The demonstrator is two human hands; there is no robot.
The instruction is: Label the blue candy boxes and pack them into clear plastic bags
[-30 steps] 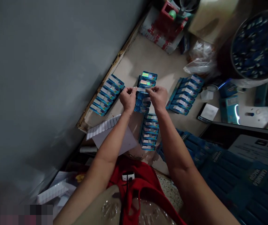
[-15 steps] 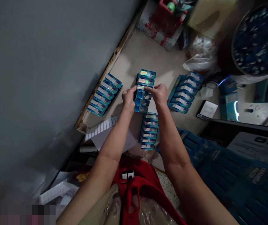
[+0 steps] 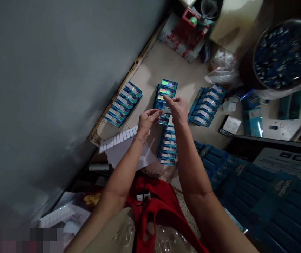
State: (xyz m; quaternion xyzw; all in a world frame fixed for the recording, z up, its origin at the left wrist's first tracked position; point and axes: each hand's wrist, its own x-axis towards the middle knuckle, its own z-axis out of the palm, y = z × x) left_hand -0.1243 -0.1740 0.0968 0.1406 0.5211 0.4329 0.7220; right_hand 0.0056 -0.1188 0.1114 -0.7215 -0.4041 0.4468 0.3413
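A row of small blue boxes (image 3: 168, 92) lies before me on the table; shiny white stickers cross the upper ones, and a round blue mark shows on a lower one. My left hand (image 3: 147, 123) pinches a small pale sticker (image 3: 167, 111) between thumb and forefinger, over the lower boxes. Beside it, my right hand (image 3: 178, 108) has its forefinger stretched out, its tip at the sticker of the third box. The sticker's far end meets the edge of my right hand; whether that hand grips it is hidden. A stickered row (image 3: 167, 146) lies just nearer to me.
More stickered rows lie left (image 3: 123, 104) and right (image 3: 207, 105). A sheet of white labels (image 3: 118, 140) hangs at the table's near left edge, by the grey wall (image 3: 47, 88). Large blue packs (image 3: 266, 196) are stacked right. A round tub (image 3: 284, 56) holds small blue pieces.
My left hand has come away from the third box, down toward me, and now holds a small sticker. My right forefinger stays at the third box. The view has shifted slightly.
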